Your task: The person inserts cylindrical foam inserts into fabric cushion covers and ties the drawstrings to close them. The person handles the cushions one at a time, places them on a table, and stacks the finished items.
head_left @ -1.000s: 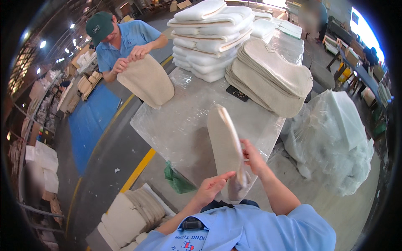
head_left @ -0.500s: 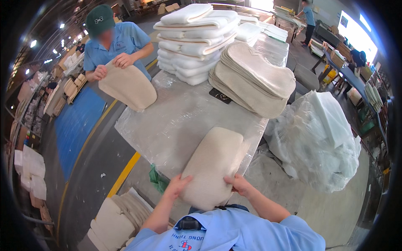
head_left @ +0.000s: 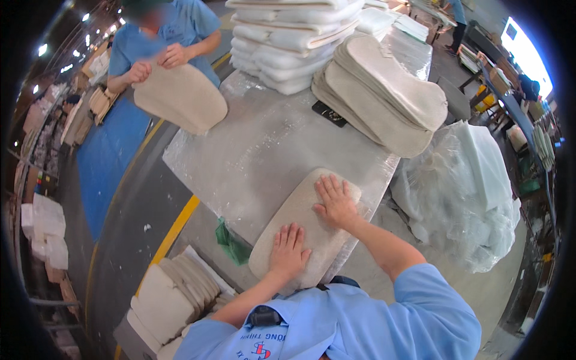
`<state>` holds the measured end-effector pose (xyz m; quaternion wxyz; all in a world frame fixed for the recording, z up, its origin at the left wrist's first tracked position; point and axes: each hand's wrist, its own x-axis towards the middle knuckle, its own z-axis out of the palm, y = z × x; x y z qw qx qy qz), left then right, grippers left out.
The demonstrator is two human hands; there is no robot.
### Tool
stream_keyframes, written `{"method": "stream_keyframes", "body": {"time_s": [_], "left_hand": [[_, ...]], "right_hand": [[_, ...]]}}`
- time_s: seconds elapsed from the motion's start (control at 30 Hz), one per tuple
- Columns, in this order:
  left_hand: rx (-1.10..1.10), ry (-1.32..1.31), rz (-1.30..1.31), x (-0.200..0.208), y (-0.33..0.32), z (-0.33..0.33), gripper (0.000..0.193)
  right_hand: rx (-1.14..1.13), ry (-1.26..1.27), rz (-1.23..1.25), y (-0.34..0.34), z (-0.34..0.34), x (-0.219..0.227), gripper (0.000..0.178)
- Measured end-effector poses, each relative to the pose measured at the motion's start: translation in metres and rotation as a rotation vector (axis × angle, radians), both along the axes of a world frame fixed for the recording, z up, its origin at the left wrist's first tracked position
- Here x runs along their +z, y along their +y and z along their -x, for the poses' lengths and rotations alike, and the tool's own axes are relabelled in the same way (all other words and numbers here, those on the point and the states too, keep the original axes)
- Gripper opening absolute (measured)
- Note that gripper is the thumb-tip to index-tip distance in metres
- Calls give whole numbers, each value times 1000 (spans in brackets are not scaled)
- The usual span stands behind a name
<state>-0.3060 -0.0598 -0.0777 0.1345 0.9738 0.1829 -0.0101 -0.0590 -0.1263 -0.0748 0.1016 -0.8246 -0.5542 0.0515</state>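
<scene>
On the plastic-covered table (head_left: 240, 156), a beige pad (head_left: 305, 217) lies flat at the near edge, beneath our left hand (head_left: 289, 253) and right hand (head_left: 337, 205). Our grip is wide: palms down, fingers spread, closed on nothing. We judge that the pad could skid toward that edge if we pushed unevenly, since the glossy top looks slick; the skewed stack of beige pads (head_left: 384, 93) might slump if knocked. Beside the table, a clear plastic bag (head_left: 459, 204) seems to hold whitish material; we cannot tell exactly what.
</scene>
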Motion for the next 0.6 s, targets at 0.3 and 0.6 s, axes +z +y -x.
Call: {"method": "stream_keyframes", "body": {"time_s": [0.3, 0.6], "left_hand": [[-118, 83, 191, -1, -15, 37, 77], [-85, -36, 158, 31, -34, 1, 80]], "right_hand": [[118, -54, 85, -11, 22, 1, 80], [103, 740, -390, -93, 71, 3, 39]]}}
